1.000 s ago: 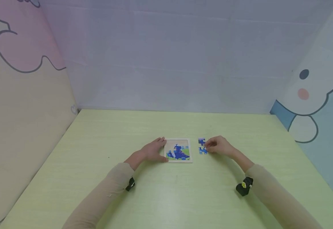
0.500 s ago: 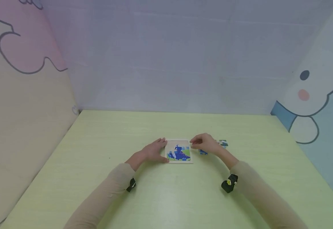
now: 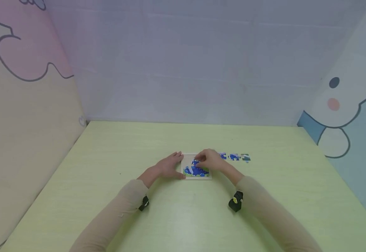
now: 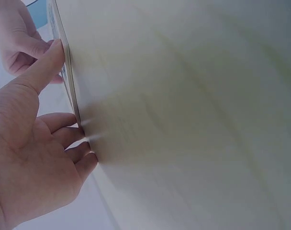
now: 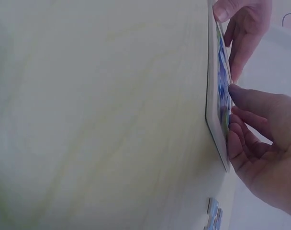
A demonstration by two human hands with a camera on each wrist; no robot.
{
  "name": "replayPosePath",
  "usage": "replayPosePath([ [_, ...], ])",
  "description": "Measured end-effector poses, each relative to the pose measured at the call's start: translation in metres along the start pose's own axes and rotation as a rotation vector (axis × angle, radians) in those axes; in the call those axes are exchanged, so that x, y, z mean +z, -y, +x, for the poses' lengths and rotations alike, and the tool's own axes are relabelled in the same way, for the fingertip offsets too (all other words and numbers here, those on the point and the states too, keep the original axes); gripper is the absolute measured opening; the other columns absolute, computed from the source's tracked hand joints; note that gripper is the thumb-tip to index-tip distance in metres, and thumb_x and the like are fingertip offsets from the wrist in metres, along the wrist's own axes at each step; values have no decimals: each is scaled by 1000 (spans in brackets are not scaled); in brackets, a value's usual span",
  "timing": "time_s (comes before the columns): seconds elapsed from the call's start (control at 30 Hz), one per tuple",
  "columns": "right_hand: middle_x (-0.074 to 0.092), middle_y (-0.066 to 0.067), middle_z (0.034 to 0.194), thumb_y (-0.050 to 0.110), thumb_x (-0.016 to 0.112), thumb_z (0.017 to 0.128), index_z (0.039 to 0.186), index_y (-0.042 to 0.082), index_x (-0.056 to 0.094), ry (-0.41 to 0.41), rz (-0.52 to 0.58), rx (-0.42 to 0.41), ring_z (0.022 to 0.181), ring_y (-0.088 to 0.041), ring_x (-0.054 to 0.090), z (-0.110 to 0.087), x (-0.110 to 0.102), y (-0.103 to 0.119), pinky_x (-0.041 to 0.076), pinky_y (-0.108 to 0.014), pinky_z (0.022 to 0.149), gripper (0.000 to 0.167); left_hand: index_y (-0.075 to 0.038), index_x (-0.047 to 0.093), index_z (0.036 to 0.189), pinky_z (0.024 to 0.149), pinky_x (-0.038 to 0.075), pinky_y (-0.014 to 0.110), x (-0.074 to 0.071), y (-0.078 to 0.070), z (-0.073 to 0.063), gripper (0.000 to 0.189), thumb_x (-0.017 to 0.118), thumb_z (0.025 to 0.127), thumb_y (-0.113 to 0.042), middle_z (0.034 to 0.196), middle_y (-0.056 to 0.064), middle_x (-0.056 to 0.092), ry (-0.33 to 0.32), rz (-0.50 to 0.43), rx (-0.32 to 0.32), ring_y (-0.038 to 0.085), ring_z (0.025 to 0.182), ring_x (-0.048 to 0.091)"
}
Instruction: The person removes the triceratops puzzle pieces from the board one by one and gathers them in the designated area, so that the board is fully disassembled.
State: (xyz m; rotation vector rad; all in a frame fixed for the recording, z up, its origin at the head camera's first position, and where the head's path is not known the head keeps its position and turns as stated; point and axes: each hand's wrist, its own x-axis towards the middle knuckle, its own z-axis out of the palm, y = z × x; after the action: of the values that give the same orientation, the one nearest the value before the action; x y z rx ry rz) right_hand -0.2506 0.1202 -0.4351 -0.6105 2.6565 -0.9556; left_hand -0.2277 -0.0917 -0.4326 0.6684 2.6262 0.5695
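A small square jigsaw puzzle board with a pale rim lies on the table. Its lower part shows a blue dinosaur on green; bare backing shows at its upper left. My left hand holds the board's left side, thumb by the near corner and fingers by the far one. Over the board's right half is my right hand, thumb and fingertips pinched together close to the picture. The puzzle piece between them is mostly hidden by the fingers. In the right wrist view, the right fingertips meet the board's surface.
Right of the board, loose puzzle pieces lie in a row, the nearest partly behind the right hand. The yellow-green table ends at a pale back wall. Cartoon-printed panels flank it.
The right hand has moved left from the loose pieces to over the puzzle board, uncovering more of the row. The left hand stays at the board's left side.
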Motion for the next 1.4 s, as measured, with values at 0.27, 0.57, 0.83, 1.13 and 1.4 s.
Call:
replayPosePath([
  [0.27,65,-3,91,16,72,78,104,4,67,-5,-38,6,82,-14,58,1,2,2,50,-29,77,29,-2,24,142,110,17,44,-1,-2,0,90,68,77,-45,150,14,16,3,12,-15,29,138,10],
  [0.57,63,-2,89,12,73,77,100,3,65,51,-23,16,81,-14,56,3,-2,6,49,-28,76,27,-2,24,143,111,18,42,0,-4,-1,86,67,79,-41,150,13,16,-6,43,-16,28,138,10],
  [0.83,60,-3,85,10,73,75,96,2,62,62,-38,32,80,-14,54,4,-2,9,48,-28,76,25,-3,22,143,110,18,42,0,-4,-2,79,61,85,-40,150,14,14,-6,31,-17,28,138,10],
  [1.13,59,-3,85,9,75,74,95,2,61,40,10,80,78,-15,53,3,-2,11,48,-27,75,27,-3,21,144,111,16,41,0,-8,-2,77,60,86,-36,151,12,13,5,42,-28,27,138,8],
  [1.4,63,-2,87,10,75,73,101,3,64,-39,-23,68,80,-13,57,-2,3,11,50,-27,75,31,-2,22,143,111,16,42,-1,-7,-1,77,61,85,-36,150,13,14,5,29,-32,28,138,9],
])
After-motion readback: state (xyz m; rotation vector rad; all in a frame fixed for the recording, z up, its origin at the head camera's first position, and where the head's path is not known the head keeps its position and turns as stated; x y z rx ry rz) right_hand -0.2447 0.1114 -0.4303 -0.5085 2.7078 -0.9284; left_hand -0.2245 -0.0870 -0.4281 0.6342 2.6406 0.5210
